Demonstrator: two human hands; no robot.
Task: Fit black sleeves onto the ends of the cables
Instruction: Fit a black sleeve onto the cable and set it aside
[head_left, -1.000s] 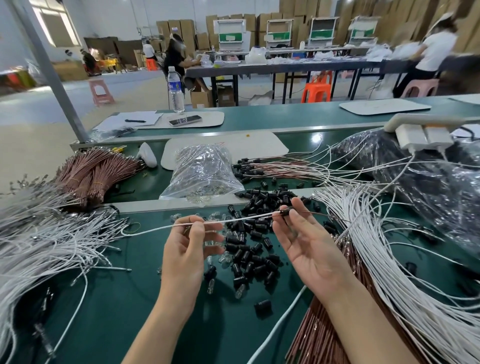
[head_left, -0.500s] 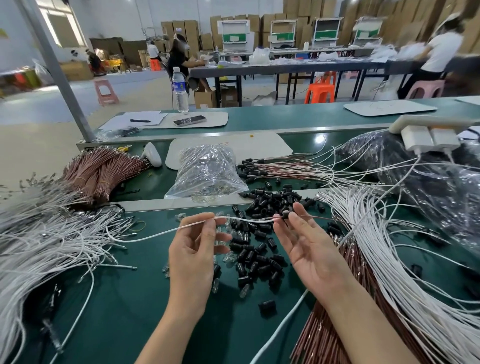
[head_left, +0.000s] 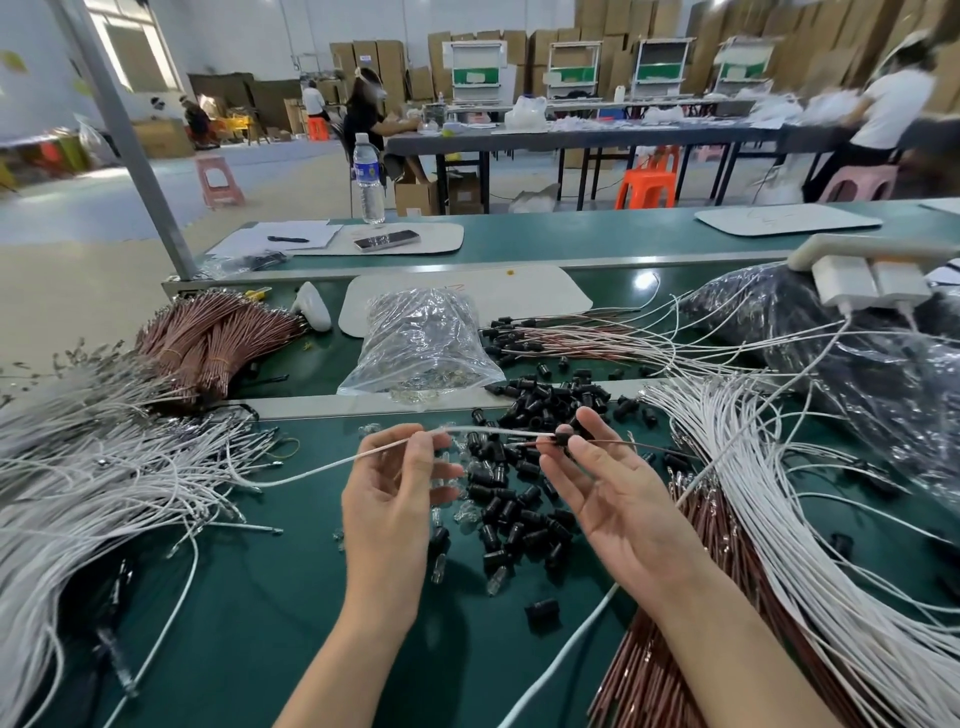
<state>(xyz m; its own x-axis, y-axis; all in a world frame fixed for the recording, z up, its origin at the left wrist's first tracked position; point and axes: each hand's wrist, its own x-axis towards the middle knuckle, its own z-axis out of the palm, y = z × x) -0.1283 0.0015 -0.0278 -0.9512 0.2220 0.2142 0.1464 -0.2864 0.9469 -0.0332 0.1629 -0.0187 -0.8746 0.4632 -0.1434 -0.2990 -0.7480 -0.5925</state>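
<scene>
My left hand pinches a white cable between thumb and fingertips, holding it level over the bench. My right hand, palm up, pinches a small black sleeve at that cable's end, where a thin brown cable also passes through and sticks out to the right. Under both hands lies a loose pile of black sleeves on the green mat, mixed with a few clear pieces.
Heaps of white cables lie at the left and right. Brown cable bundles sit at back left and front right. A clear bag, a black bag and fitted cables lie behind.
My two hands have stayed close together on the cable; the left hand has drawn the white cable slightly, and the brown cable now sticks out further to the right of the sleeve.
</scene>
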